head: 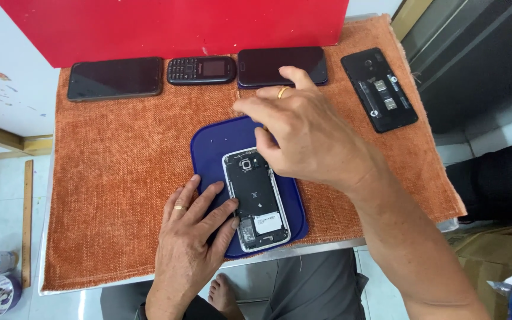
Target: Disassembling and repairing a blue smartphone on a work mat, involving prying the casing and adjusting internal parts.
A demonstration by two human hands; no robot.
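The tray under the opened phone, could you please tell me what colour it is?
The tray is dark blue, seen best in the head view.

Four phones (pixel 201 70) line the orange cloth (pixel 114 178) below a red board (pixel 173 24).

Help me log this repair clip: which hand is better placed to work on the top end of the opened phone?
Likely the right hand: its fingers hover at the top of the opened phone. The left hand lies flat on the blue tray, against the phone's side.
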